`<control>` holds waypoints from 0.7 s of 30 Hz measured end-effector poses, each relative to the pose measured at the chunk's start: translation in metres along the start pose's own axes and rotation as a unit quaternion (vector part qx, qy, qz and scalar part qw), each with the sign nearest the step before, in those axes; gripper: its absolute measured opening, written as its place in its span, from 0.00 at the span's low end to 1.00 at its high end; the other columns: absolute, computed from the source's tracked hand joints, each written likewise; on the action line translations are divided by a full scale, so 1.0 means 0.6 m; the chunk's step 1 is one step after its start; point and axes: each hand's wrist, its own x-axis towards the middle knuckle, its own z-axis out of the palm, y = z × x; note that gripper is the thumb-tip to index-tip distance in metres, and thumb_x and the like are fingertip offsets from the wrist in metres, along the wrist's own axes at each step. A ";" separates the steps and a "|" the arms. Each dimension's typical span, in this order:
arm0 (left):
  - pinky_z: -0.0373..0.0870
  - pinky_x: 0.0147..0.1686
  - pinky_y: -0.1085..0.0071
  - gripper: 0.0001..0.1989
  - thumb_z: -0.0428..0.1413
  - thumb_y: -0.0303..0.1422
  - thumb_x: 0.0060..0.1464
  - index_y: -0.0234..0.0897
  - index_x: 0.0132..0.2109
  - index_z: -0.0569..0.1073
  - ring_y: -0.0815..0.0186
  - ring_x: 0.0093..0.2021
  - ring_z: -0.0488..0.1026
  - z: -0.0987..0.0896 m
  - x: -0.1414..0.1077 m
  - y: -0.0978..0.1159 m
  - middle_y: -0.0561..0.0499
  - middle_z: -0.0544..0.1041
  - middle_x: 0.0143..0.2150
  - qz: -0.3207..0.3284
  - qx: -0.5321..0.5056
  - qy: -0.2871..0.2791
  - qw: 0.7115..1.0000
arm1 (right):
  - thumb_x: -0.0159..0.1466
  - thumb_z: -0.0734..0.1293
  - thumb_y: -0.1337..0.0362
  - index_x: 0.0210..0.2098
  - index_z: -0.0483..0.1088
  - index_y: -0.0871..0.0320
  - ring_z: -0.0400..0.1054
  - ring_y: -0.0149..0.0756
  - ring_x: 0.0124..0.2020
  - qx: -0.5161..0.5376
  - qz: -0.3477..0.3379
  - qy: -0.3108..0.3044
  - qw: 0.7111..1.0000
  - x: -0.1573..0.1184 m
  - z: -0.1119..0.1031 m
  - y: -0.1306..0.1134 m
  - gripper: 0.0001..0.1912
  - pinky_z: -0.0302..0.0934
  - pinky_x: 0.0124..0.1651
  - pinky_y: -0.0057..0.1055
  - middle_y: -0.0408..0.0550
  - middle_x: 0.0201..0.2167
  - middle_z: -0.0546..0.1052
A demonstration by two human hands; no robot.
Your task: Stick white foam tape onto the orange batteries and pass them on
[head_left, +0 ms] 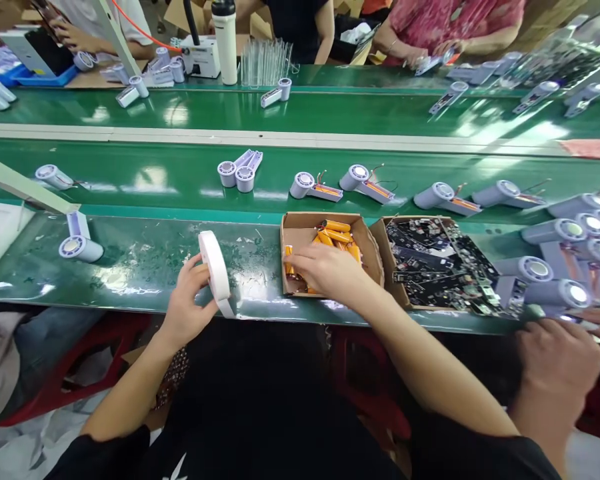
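Note:
My left hand [187, 303] is closed around a roll of white tape [215, 265], held upright above the bench edge. A loose tape end hangs from its lower side. My right hand [330, 270] reaches into a shallow cardboard box [303, 227] that holds several orange cylindrical batteries [337, 230]. Its fingertips pinch one orange battery [289, 261] by the box's left wall; part of the battery is hidden behind the fingers. Next to this box stands a second cardboard box [391, 250] full of black circuit boards [430, 260].
Lilac fan-like housings [304, 183] lie along the green conveyor [180, 177], some with wires. One housing [80, 248] sits on the bench at left. More housings [555, 293] crowd the right, beside a co-worker's hand [560, 353]. People sit across the line.

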 end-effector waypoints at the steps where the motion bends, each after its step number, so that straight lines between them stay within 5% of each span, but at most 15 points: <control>1: 0.72 0.66 0.43 0.17 0.62 0.32 0.63 0.45 0.58 0.73 0.48 0.69 0.70 0.004 0.001 0.004 0.46 0.80 0.57 0.014 0.005 -0.006 1.000 | 0.73 0.63 0.71 0.58 0.79 0.55 0.75 0.47 0.55 -0.045 -0.013 -0.018 0.999 0.010 -0.002 0.019 0.18 0.66 0.56 0.38 0.55 0.57 0.82; 4: 0.68 0.69 0.40 0.15 0.60 0.28 0.63 0.44 0.56 0.74 0.49 0.69 0.70 0.016 0.006 0.014 0.47 0.81 0.55 0.041 0.018 -0.030 0.999 | 0.73 0.63 0.72 0.57 0.78 0.57 0.72 0.49 0.56 -0.119 -0.050 -0.075 0.989 0.030 0.011 0.048 0.18 0.66 0.56 0.41 0.58 0.60 0.78; 8: 0.71 0.67 0.40 0.17 0.59 0.27 0.62 0.43 0.57 0.73 0.49 0.67 0.71 0.027 0.014 0.016 0.46 0.81 0.55 0.070 0.030 -0.048 0.996 | 0.74 0.64 0.68 0.54 0.80 0.56 0.69 0.54 0.58 -0.139 -0.032 -0.060 0.988 0.038 0.025 0.059 0.15 0.65 0.56 0.45 0.61 0.57 0.78; 12: 0.72 0.66 0.39 0.20 0.57 0.23 0.62 0.42 0.60 0.74 0.49 0.63 0.73 0.024 0.018 0.015 0.44 0.81 0.55 0.144 0.081 -0.022 0.986 | 0.73 0.64 0.65 0.53 0.80 0.56 0.73 0.50 0.54 0.054 0.012 -0.006 0.998 0.024 0.009 0.065 0.14 0.66 0.57 0.43 0.56 0.54 0.81; 16: 0.74 0.64 0.38 0.24 0.57 0.19 0.61 0.44 0.60 0.77 0.46 0.67 0.68 0.017 0.017 0.024 0.46 0.82 0.54 0.170 0.144 -0.031 0.974 | 0.73 0.63 0.57 0.54 0.79 0.55 0.78 0.44 0.40 0.280 0.110 0.099 0.948 -0.014 -0.010 0.028 0.17 0.69 0.44 0.35 0.48 0.40 0.85; 21: 0.81 0.58 0.43 0.30 0.58 0.17 0.61 0.49 0.64 0.76 0.39 0.78 0.47 0.017 0.009 0.037 0.47 0.80 0.60 0.140 0.208 -0.076 0.965 | 0.72 0.64 0.55 0.46 0.81 0.54 0.72 0.38 0.30 0.313 0.096 0.104 0.939 -0.042 -0.027 -0.034 0.15 0.64 0.36 0.31 0.44 0.30 0.81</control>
